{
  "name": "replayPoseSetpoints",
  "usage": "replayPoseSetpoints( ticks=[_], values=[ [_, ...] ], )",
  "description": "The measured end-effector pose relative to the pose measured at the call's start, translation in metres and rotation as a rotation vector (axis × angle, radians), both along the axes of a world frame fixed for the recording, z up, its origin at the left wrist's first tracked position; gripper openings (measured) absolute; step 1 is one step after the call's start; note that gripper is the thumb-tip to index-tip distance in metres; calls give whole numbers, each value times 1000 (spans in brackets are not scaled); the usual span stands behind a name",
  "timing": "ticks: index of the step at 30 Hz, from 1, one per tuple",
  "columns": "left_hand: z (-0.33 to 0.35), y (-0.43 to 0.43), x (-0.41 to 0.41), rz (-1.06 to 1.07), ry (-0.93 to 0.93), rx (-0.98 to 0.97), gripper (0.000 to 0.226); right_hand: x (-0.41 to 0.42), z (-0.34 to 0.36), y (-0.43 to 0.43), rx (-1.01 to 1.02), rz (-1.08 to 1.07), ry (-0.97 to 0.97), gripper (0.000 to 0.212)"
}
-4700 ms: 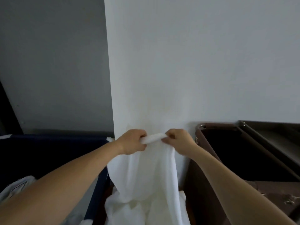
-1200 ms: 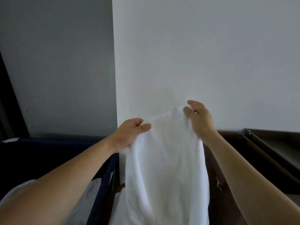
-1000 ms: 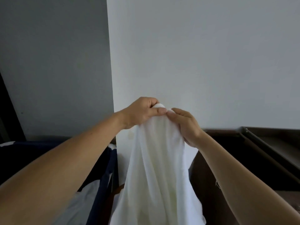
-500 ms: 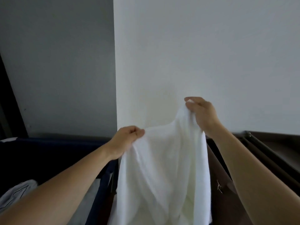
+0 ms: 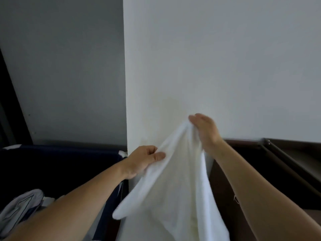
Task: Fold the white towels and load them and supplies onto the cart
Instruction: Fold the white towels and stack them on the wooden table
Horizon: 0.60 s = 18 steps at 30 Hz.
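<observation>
— The left?
— Forearm reaching in from seven o'clock; left hand (image 5: 145, 160) pinches the white towel (image 5: 178, 180) edge, fingers curled.
— The right?
— Higher, at its two o'clock: right hand (image 5: 206, 131) grips the top corner, fingers blurred. The towel hangs toward six o'clock.

The white towel (image 5: 177, 185) runs off the bottom edge, and its lower left fold is blurred. The right hand (image 5: 205, 131) holds its top with blurred fingertips, the thumb hidden behind the cloth. The left hand (image 5: 144, 159) pinches its edge. The pale cloth (image 5: 20, 207) in the dark blue bin (image 5: 60, 164) is cut by the left edge and partly behind the left forearm. The inside of the brown bin (image 5: 251, 171) is too dark to read.
</observation>
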<state>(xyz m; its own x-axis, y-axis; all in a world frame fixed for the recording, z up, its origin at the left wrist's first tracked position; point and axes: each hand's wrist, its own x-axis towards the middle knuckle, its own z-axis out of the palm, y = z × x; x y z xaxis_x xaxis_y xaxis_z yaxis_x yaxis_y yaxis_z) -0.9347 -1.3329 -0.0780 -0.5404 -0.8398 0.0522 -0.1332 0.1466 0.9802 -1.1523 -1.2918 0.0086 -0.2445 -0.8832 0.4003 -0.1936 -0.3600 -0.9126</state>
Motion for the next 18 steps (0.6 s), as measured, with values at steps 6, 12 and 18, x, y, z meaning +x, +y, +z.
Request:
replayPoseSetpoints(
  ticks=[6,12,18],
  values=[
    [-5,5,32,98,80,79,56,-33,40,-1,-115,-212,-92,45],
    [70,10,-9,-4,29,-130,31,-9,-9,10,189,280,49,22],
    [80,3,-18,-60,-120,-144,32,-1,-41,13,318,437,-70,26]
  ],
)
